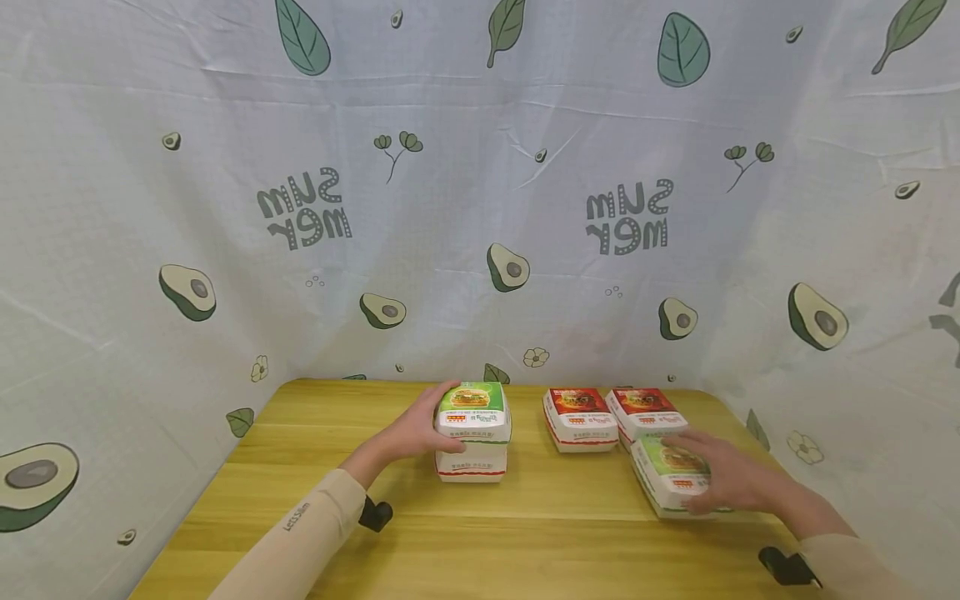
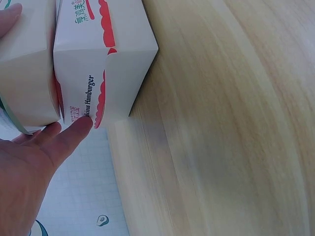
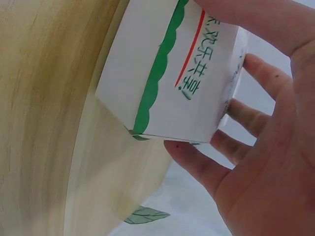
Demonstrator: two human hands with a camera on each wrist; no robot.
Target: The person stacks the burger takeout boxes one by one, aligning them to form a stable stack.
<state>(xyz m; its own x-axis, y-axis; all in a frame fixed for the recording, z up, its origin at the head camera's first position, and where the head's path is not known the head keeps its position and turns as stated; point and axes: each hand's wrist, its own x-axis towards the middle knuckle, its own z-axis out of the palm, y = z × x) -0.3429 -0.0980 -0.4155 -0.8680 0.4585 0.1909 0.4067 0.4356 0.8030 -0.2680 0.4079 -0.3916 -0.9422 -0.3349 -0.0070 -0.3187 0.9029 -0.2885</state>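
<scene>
I look down at a wooden table (image 1: pixel 555 558), yellowish from the head camera and paler from both wrist cameras, its grain running side to side in long bands and its far corners rounded. Near its middle I see a white box (image 1: pixel 471 468) with red trim sitting flat on the wood. Toward the far right, a red-topped box (image 1: pixel 581 421) stands upright just beside a second red-topped box (image 1: pixel 645 408). From here I can't tell whether the green-topped box (image 1: pixel 660 477), nearer me, touches the surface.
</scene>
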